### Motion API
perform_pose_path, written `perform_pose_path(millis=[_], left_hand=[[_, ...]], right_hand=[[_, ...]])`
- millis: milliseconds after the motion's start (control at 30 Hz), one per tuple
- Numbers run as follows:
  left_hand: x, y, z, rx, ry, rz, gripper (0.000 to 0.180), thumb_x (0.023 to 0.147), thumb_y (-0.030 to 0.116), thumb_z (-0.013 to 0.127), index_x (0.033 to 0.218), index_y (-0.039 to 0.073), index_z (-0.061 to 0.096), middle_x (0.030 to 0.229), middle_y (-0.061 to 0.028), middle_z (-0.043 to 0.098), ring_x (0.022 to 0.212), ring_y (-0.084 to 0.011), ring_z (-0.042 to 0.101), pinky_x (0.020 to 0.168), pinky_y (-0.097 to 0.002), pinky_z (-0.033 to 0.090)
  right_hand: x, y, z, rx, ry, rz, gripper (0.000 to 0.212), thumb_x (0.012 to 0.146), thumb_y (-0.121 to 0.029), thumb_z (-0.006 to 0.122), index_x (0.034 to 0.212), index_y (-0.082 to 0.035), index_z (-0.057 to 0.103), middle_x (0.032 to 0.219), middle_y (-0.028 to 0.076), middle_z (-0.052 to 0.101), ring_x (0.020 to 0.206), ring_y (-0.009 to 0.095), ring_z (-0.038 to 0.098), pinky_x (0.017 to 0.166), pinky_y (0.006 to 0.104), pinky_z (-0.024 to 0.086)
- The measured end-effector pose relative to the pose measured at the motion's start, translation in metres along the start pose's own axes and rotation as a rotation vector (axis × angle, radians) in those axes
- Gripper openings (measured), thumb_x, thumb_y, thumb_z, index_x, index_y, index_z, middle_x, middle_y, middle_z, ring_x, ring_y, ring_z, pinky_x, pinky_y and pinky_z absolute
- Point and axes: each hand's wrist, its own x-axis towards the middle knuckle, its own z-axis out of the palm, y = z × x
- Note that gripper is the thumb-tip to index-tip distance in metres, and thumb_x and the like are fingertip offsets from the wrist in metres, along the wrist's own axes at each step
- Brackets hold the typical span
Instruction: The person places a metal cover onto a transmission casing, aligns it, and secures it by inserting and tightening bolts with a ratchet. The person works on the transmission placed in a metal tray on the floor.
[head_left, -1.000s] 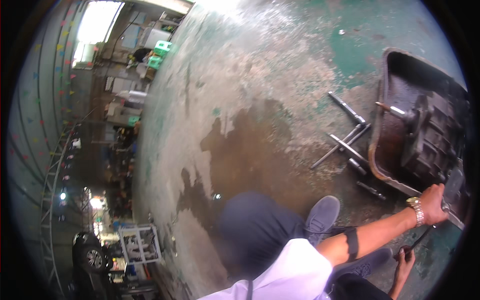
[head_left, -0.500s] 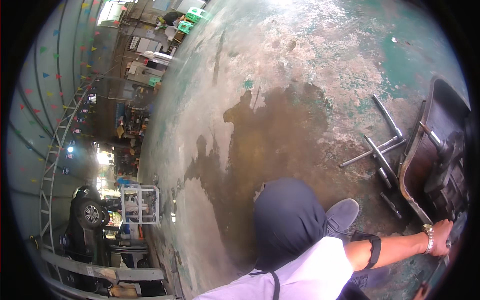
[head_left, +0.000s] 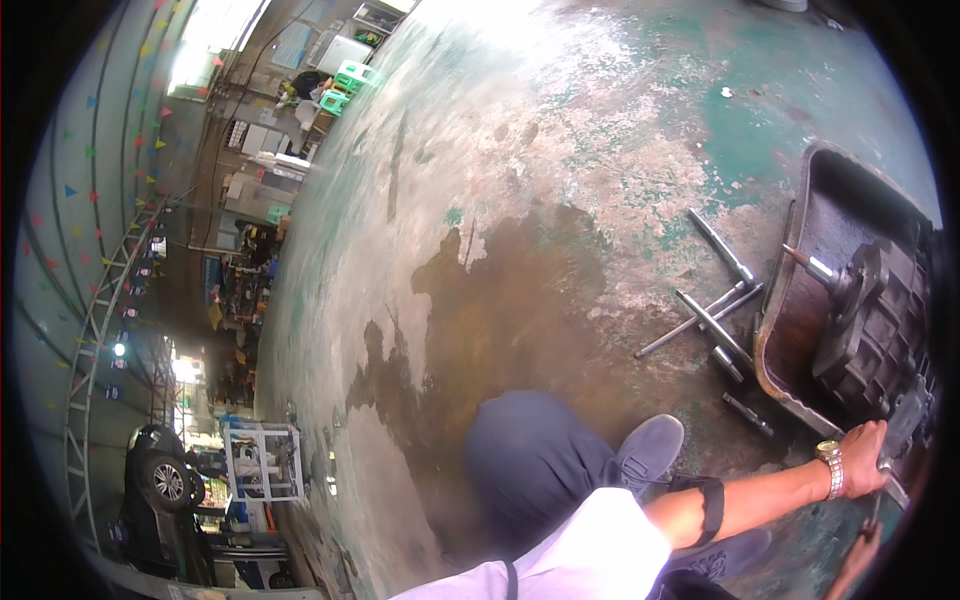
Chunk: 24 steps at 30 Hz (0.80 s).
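My left hand [head_left: 862, 460], with a metal watch [head_left: 831, 468] on the wrist, is closed at the near end of a dark, ribbed metal housing [head_left: 868, 320]. What its fingers wrap round is hidden. The housing sits in a worn, rust-edged metal tray [head_left: 838, 170], a pointed shaft [head_left: 812, 264] sticking out of it. Just beyond my left fingers is a silver metal piece [head_left: 895, 488], perhaps a tool's end. Low at the right rim, part of my right hand [head_left: 858, 560] shows near that piece, its fingers too blurred and cut off to read.
A silver cross-shaped wrench [head_left: 702, 312] and a metal bar [head_left: 722, 246] lie left of the tray, with a socket [head_left: 728, 364] and a short extension [head_left: 748, 414] nearer me. A wet stain [head_left: 510, 310] spreads over the floor. A car [head_left: 160, 480] and white frame [head_left: 262, 460] stand far left.
The view has turned, so the floor, tools and tray sit further left in it. My left hand keeps its place at the housing. More of my right hand and the silver piece shows.
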Motion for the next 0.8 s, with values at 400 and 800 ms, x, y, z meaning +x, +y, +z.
perform_pose_path(millis=[400, 800], left_hand=[[0.000, 0.024, -0.046, 0.184, -0.097, 0.012, 0.050, 0.062, 0.038, 0.079, 0.086, -0.003, 0.064, 0.084, -0.0244, 0.069, 0.079, -0.0397, 0.069, 0.072, -0.0444, 0.058], [-0.015, 0.004, -0.023, -0.010, 0.028, 0.135, 0.057, 0.073, 0.032, 0.090, 0.106, -0.005, 0.064, 0.090, -0.0139, 0.073, 0.079, -0.0198, 0.070, 0.073, -0.0343, 0.056]], right_hand=[[-0.129, -0.192, 0.075, 0.870, -0.719, 0.047, 0.031, 0.092, -0.021, 0.068, 0.095, 0.009, 0.068, 0.080, 0.010, 0.070, 0.073, 0.018, 0.066, 0.067, 0.0340, 0.053], [0.022, -0.117, -0.094, -0.236, 0.634, -0.381, 0.031, 0.069, 0.001, 0.060, 0.098, -0.006, 0.067, 0.105, 0.014, 0.068, 0.111, 0.036, 0.058, 0.104, 0.0500, 0.040]])
